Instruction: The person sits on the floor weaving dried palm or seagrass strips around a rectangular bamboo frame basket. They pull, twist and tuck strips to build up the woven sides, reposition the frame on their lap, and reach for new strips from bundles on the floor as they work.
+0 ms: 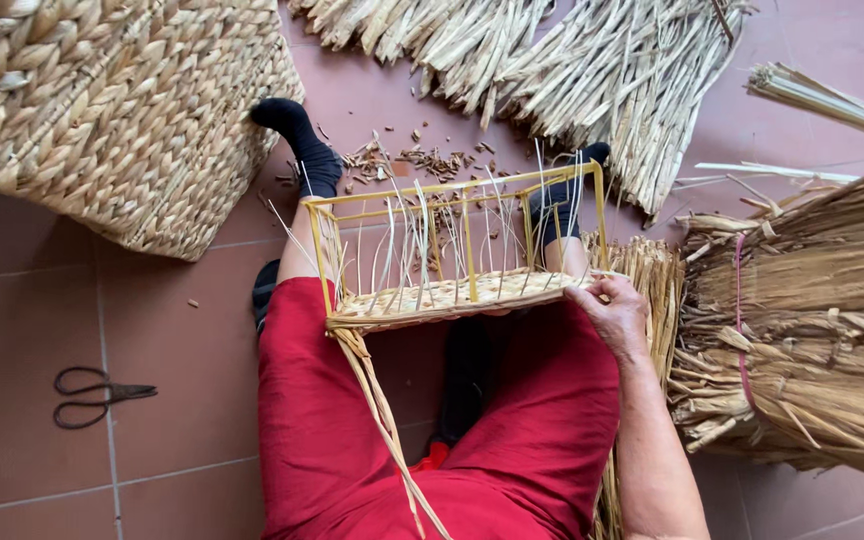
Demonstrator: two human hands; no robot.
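A yellow wire frame [464, 186] shaped like a box rests on my lap, with a woven straw base [452, 297] and thin upright strands between its bars. My right hand [612, 312] grips the right end of that woven base. My left hand is hidden from view. Long loose straw strands [384, 420] hang from the base's left corner down over my red trousers [322, 430]. My feet in black socks [304, 140] stretch out past the frame.
A large woven basket [122, 110] stands at upper left. Black scissors [92, 396] lie on the tiled floor at left. A tied bundle of dried straw [812, 330] sits at right, more straw [592, 60] lies at the top, and cut scraps [422, 158] litter the floor.
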